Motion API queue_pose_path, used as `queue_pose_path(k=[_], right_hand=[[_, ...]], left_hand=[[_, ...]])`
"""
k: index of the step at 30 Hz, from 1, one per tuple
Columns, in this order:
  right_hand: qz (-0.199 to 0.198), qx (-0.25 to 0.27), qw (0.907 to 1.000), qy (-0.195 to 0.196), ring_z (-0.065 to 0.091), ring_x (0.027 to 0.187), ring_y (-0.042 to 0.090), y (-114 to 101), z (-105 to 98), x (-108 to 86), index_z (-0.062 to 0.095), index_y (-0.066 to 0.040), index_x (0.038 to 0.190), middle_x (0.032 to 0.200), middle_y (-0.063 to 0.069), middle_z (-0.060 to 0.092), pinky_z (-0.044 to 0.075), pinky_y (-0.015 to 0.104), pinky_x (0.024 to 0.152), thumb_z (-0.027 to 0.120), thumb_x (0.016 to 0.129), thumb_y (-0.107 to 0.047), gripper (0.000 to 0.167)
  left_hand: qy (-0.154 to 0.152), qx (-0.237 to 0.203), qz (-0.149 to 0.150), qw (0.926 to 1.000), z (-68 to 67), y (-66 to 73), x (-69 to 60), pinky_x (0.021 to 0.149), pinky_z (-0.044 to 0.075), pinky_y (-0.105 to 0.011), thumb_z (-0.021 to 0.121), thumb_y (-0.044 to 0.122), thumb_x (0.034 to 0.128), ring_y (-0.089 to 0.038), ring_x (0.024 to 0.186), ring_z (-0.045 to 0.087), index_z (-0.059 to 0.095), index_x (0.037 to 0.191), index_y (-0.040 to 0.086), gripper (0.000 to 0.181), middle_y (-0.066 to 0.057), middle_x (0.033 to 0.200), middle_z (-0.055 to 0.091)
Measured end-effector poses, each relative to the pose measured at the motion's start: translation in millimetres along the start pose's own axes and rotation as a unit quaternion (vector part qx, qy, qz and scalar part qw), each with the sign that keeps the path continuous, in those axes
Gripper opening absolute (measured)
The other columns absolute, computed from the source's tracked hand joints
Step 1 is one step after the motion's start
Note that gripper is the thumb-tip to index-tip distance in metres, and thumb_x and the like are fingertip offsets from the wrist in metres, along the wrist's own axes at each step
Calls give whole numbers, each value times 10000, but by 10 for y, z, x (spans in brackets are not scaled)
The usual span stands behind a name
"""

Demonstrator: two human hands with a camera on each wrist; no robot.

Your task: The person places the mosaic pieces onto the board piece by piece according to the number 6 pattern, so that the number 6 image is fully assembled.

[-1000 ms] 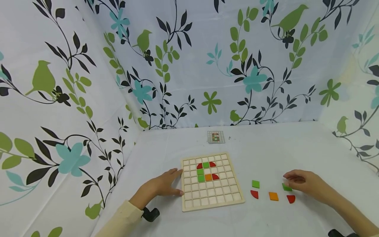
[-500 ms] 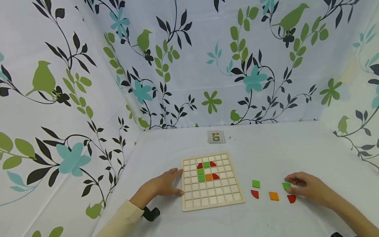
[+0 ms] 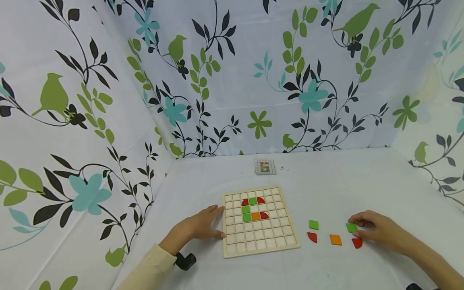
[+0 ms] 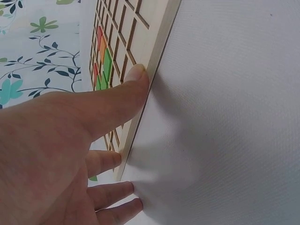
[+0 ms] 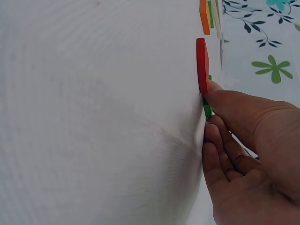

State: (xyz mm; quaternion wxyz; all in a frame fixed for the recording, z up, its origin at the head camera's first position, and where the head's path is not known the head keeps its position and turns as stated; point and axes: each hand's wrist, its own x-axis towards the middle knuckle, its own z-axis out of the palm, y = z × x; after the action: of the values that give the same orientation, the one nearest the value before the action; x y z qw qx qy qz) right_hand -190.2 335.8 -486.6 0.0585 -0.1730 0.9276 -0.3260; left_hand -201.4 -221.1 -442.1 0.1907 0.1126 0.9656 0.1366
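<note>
A wooden grid board (image 3: 239, 237) lies on the white cloth, with red, green and orange tiles set in several squares. My left hand (image 3: 199, 226) rests against its left side, fingers fairly straight; in the left wrist view the thumb (image 4: 137, 75) touches the rim. At the right, my right hand (image 3: 382, 233) holds a green square tile (image 3: 351, 228) between thumb and fingers, at table level. Just in front of that tile lies a red quarter-round tile (image 3: 357, 243), near the thumb. In the right wrist view, the red tile (image 5: 202, 65) partly hides the green one (image 5: 207, 108).
Between board and right hand lie a green square tile (image 3: 313, 224), a red quarter-round tile (image 3: 312, 237) and an orange square tile (image 3: 335, 240). A small pattern card (image 3: 265, 167) lies behind the board. Patterned curtains (image 3: 224, 92) stand at the back and sides.
My right hand has shifted slightly, its thumb and fingers coming round the green square tile. The left hand and the board have stayed put.
</note>
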Motion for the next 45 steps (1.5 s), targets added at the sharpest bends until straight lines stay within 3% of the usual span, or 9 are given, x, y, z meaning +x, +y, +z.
queue_pose_path(k=[11, 34, 45], right_hand=[[221, -171, 9993, -234, 559, 930, -62, 35, -52, 15, 720, -88, 1249, 1190, 4, 692, 546, 144, 823, 824, 927, -272, 385], [-22, -186, 9998, -83, 561, 882, -36, 19, -21, 28, 717, -62, 1203, 1125, -1, 696, 551, 146, 789, 827, 920, -207, 336], [358, -180, 9991, -167, 571, 864, 1, -21, -38, 115, 703, -37, 1231, 1119, 1, 715, 554, 150, 775, 805, 947, -233, 360]], left_hand=[[3, -36, 16, 10000, -16, 31, -44, 1226, 363, -598, 844, 482, 887, -392, 1570, 327, 380, 1648, 163, 947, -173, 1700, 332], [22, 60, 20, 10000, -15, 13, -30, 1222, 370, -599, 844, 485, 885, -391, 1567, 333, 386, 1645, 162, 944, -170, 1700, 334], [-53, 43, 60, 10000, -37, 29, -48, 1231, 362, -584, 829, 492, 899, -389, 1571, 326, 363, 1655, 163, 947, -170, 1709, 314]])
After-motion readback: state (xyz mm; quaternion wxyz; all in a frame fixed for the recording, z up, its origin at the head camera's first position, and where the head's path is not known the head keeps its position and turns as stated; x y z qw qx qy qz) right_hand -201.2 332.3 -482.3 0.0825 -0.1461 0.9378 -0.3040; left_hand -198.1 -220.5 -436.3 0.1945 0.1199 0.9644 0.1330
